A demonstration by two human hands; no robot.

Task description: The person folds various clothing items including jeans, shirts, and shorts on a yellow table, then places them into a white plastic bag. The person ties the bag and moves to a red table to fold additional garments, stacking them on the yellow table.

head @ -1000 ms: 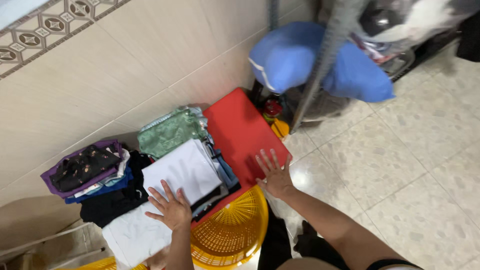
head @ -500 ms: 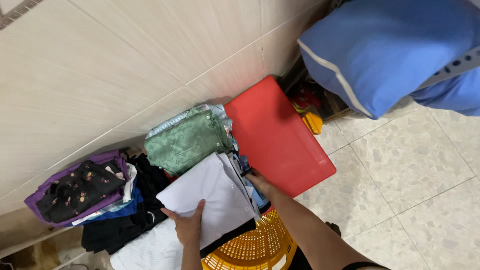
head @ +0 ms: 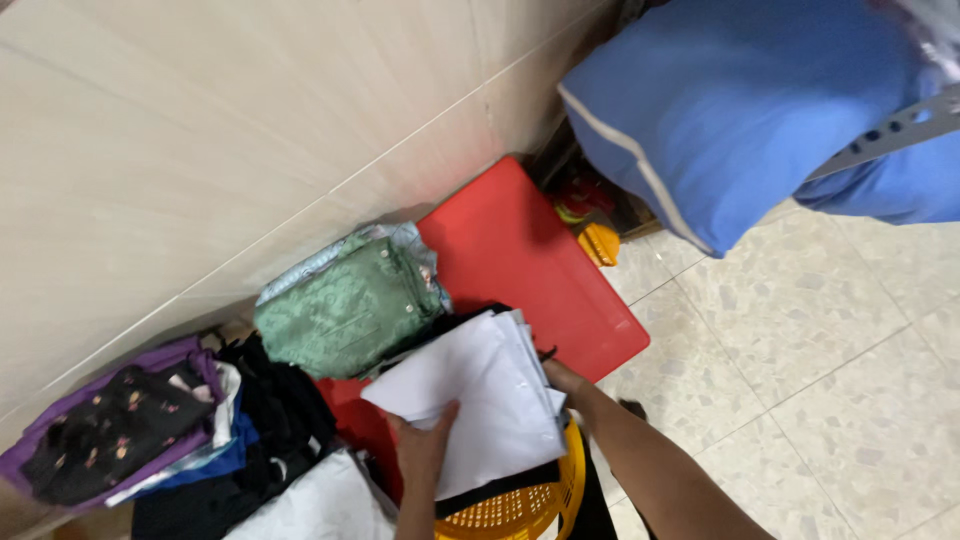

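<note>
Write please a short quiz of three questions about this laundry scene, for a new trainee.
1. True or false: both hands hold the stack of folded clothes with the white garment on top.
2. What colour is the flat board beside the wall? A) red B) grey C) brown
3. Which folded garment lies next to the lifted stack, toward the wall?

Key:
1. True: the left hand grips its near edge, the right hand its right side.
2. A
3. The green patterned garment.

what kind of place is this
Probably a home laundry corner. Folded clothes lie stacked on a red surface against a tiled wall, a yellow laundry basket sits below, and both hands lift a white folded stack.
</note>
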